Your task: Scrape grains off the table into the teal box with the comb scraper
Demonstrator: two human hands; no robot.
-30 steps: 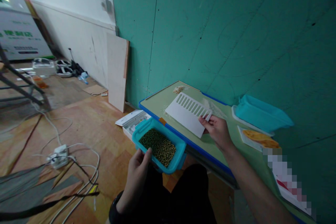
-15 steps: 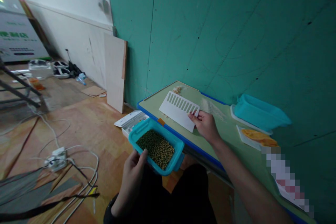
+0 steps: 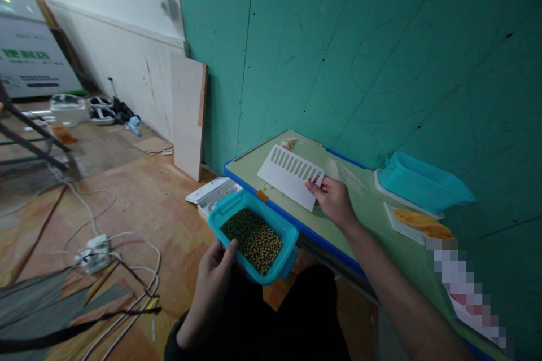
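My left hand (image 3: 214,271) grips the near corner of a teal container (image 3: 284,233) full of green beans (image 3: 252,240), held just off the blue front edge of the green table (image 3: 372,211). My right hand (image 3: 334,202) pinches the right end of a white slotted plastic card (image 3: 290,176), which lies flat on the tabletop. Small heaps of pale grains (image 3: 289,144) lie near the table's far left corner and beside the card.
A teal lid (image 3: 423,181) rests on a white tray at the right, with an orange item (image 3: 419,223) on a white tray nearer me. A white box (image 3: 214,194) lies on the wooden floor below the table. Cables and a power strip (image 3: 95,251) spread at left.
My right hand slid the white slotted card leftward along the table. The teal container in my left hand shifted slightly left with it.
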